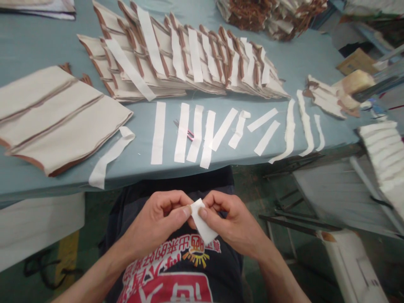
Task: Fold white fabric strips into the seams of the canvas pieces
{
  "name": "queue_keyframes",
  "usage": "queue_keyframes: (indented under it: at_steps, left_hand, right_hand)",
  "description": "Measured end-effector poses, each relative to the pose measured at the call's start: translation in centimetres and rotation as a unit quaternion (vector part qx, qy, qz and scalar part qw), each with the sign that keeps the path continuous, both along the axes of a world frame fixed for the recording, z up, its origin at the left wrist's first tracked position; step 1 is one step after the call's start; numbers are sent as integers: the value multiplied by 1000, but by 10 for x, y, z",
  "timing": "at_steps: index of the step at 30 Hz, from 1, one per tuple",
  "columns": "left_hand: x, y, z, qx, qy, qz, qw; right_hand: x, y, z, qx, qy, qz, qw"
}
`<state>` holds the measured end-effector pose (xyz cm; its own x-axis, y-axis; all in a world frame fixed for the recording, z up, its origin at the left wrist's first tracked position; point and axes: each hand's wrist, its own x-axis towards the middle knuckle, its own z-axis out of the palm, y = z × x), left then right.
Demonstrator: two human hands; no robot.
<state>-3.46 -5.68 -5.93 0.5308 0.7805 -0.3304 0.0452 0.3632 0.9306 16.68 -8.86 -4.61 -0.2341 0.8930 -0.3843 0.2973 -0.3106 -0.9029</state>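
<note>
Over my lap, my left hand (170, 212) and my right hand (225, 219) pinch a short white strip (205, 227) near its upper end, fingertips close together. The strip hangs down at a slant from my right thumb; its material is hard to make out. On the table in front of my hands lies a row of similar white strips (158, 134), some straight and some curled. A pair of small scissors or snips (190, 134) with a pink-red handle is partly covered by two of them.
A blue-covered table (145, 168) runs across. Overlapping cream pieces with brown edges (170, 63) carry more white strips at the back. A cream stack (63, 113) lies at left, wavy strips (304, 126) at right. A brown-and-cream bundle (249, 14) sits behind.
</note>
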Motion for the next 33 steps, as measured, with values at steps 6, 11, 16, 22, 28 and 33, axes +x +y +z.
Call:
queue_keyframes:
  at_steps: [6, 11, 16, 22, 28, 33]
  left_hand:
    - [-4, -4, -12, -30, -27, 5, 999]
    - [-4, -8, -17, -41, -69, 32, 996]
    - [-1, -10, -10, -6, -13, 82, 996]
    - [5, -12, 1, 33, 26, 152, 988]
    - [11, -13, 4, 63, 8, 179, 982]
    - [12, -17, 3, 72, -13, 169, 983]
  right_hand:
    - [0, 3, -4, 20, 21, 10, 1000]
    - [-4, 7, -9, 74, 12, -7, 997]
    - [-7, 5, -14, 205, -56, -116, 970]
    - [-17, -6, -3, 460, -198, -123, 857]
    - [-39, -5, -13, 493, -240, -100, 830]
    - [-46, -5, -27, 482, -212, -126, 841]
